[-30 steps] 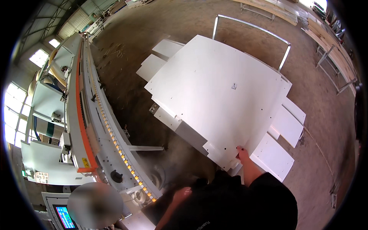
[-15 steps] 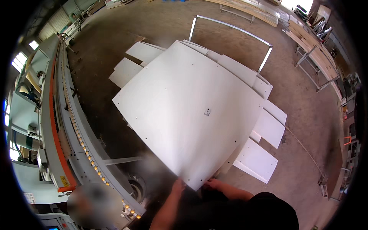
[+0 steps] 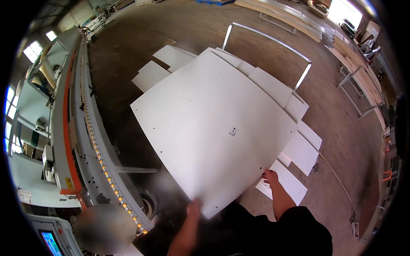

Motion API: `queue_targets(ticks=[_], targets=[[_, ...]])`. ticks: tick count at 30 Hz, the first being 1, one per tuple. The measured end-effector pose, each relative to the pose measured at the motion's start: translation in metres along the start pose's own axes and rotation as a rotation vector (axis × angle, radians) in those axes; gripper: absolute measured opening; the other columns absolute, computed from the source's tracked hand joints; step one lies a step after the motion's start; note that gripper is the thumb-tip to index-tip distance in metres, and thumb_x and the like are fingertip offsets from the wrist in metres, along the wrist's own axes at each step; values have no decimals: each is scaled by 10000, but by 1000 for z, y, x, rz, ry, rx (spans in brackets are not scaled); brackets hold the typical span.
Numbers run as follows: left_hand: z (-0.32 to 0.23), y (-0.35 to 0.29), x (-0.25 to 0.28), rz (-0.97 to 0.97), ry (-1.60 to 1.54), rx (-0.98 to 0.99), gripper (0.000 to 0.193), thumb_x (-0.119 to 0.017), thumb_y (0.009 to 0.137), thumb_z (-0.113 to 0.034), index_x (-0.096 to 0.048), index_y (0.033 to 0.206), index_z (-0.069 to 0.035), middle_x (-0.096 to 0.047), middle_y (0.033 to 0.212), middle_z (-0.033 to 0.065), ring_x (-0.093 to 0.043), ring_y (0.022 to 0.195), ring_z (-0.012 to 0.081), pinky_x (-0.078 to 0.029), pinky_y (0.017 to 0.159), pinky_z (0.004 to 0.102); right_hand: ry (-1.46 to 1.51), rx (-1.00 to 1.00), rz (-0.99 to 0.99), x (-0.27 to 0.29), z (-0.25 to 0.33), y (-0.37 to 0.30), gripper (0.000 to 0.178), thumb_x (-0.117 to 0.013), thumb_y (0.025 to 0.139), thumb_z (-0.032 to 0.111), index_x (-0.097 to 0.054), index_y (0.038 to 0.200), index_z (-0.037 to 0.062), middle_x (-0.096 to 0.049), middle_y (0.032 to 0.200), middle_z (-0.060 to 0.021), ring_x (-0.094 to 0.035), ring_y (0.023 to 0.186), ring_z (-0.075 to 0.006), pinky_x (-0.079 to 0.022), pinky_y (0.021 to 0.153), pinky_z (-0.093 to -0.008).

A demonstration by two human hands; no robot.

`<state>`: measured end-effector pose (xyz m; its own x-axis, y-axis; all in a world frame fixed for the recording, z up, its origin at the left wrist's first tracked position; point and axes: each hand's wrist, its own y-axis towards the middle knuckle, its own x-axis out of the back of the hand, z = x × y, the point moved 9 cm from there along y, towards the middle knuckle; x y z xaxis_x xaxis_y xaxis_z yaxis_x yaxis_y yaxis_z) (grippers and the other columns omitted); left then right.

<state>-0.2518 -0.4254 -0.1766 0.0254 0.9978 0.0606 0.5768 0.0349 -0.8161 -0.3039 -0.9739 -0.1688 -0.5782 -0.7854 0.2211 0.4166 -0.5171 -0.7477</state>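
Note:
A large white panel point(image 3: 205, 128) with small drilled holes and a little label lies on top of a stack of white boards in front of me. Its near corner points toward my body. My left hand point(image 3: 193, 208) is closed on the panel's left edge close to that corner, slightly blurred, with its fingertips hidden. Farther along the right edge, my right hand point(image 3: 270, 177) has its fingers curled at the rim beside a dark hole. Smaller white boards point(image 3: 301, 152) stick out from beneath the panel on several sides.
A long machine with an orange strip point(image 3: 68, 128) and a row of yellowish rollers point(image 3: 99, 158) runs along the left, with a lit screen point(image 3: 50, 243) at its near end. A metal frame point(image 3: 273, 36) rises behind the stack. Racks of long boards point(image 3: 354, 72) stand at far right.
My right hand has moved away from the near corner, up along the panel's right edge. My left hand remains at the left edge near the corner. The whole view has shifted slightly.

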Motion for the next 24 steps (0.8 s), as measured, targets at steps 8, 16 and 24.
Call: queue_targets(ticks=[8,16,24], targets=[[-6,-159,59,-241,7,-89,390,-668,1008,-413,-713,967,-27,-565,680,-18,-489,537,103,-393,476,303,-181,28,157,16,-38,-70,430,-638,991,472,-680,983,44,-742,891,-79,-737,804,-210,-564,694,-383],[63,-306,135,-420,-44,-153,376,-668,1018,-336,-718,971,34,-646,758,3,-557,625,85,-453,564,280,-455,8,373,36,-105,-181,452,-617,1011,451,-694,998,6,-768,877,-114,-739,728,-213,-553,664,-349],[203,-372,223,-570,-244,-236,398,-616,1003,-330,-692,855,33,-685,759,97,-641,672,161,-519,604,345,-1037,-149,752,27,-170,-270,561,-548,1030,500,-733,1047,-30,-789,913,-137,-769,780,-229,-585,706,-339]])
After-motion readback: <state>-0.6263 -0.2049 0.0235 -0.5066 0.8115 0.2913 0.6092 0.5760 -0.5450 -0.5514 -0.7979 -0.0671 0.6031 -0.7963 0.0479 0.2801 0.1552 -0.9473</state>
